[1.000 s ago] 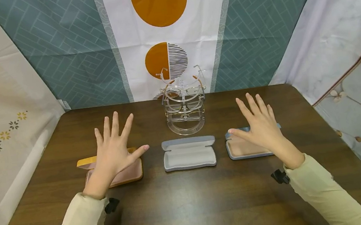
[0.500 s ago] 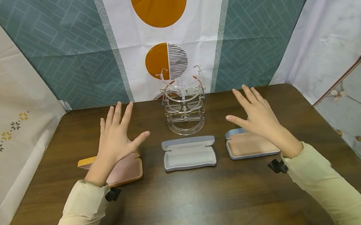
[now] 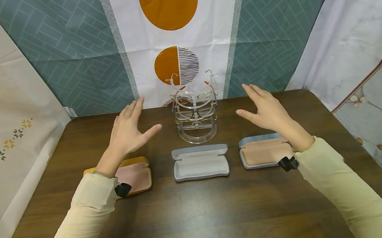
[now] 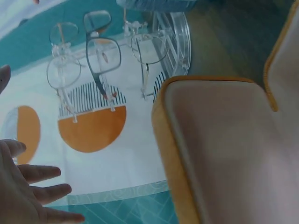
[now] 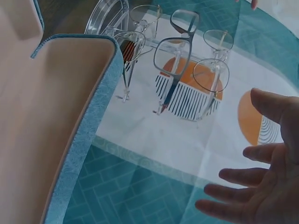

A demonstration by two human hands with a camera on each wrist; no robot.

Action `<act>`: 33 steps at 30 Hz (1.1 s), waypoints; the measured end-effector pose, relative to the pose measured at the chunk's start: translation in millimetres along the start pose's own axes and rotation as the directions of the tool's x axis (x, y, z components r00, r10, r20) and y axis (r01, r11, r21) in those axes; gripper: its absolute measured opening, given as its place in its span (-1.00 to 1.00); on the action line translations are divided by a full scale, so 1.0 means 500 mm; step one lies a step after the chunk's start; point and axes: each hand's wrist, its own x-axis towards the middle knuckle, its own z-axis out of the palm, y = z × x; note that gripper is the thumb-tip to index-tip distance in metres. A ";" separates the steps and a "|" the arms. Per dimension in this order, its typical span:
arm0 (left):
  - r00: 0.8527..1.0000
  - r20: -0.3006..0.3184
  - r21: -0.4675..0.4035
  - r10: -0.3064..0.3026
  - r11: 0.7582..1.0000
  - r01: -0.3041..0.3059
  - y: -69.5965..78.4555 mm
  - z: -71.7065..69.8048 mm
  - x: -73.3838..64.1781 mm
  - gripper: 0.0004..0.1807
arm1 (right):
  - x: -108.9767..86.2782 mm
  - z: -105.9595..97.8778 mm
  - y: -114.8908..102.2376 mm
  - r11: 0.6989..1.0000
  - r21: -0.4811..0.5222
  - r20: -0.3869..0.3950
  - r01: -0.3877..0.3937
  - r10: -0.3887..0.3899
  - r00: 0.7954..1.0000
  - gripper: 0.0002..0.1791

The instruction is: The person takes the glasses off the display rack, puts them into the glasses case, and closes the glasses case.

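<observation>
My left hand [image 3: 126, 134] hovers above and beyond the yellow glasses case [image 3: 137, 177], fingers extended and thumb spread, holding nothing. My right hand [image 3: 266, 112] hovers likewise beyond the blue glasses case [image 3: 264, 154], its fingers straight. Between them lies a grey glasses case [image 3: 201, 168]. All three cases have their lids up and show bare linings; the left forearm hides part of the yellow one. Behind the grey case stands a clear display rack [image 3: 198, 139] bearing several pairs of glasses [image 3: 205, 97]. A dark-framed pair [image 4: 103, 55] shows clearly in the left wrist view.
The brown wooden table [image 3: 197, 222] carries the cases and rack. A green and white patterned cloth [image 3: 92, 83] hangs behind its far edge. Pale cloths [image 3: 357, 32] close off both sides. Small black wrist cameras [image 3: 123, 190] sit at both cuffs.
Both hands have moved forward, away from the person, and turned so the palms face each other more. More of the blue and yellow cases is uncovered. Rack and cases have stayed put.
</observation>
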 end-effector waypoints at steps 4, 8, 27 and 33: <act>0.999 0.022 -0.089 -0.023 0.996 0.025 -0.007 -0.004 0.028 0.03 | 0.019 -0.005 0.006 0.998 0.066 0.029 -0.015 0.013 0.999 -0.16; 0.997 0.057 -0.148 -0.057 0.987 0.065 -0.009 -0.009 0.045 0.05 | 0.035 -0.008 0.007 0.996 0.090 0.053 -0.017 0.012 0.999 -0.17; 0.995 0.083 -0.365 -0.060 0.927 0.086 -0.013 0.012 0.103 0.02 | 0.101 0.011 0.010 0.980 0.174 0.056 -0.101 0.093 0.994 -0.26; 0.995 0.088 -0.353 -0.056 0.932 0.084 -0.011 0.021 0.120 -0.01 | 0.118 0.025 0.002 0.975 0.179 0.041 -0.132 0.126 0.991 -0.32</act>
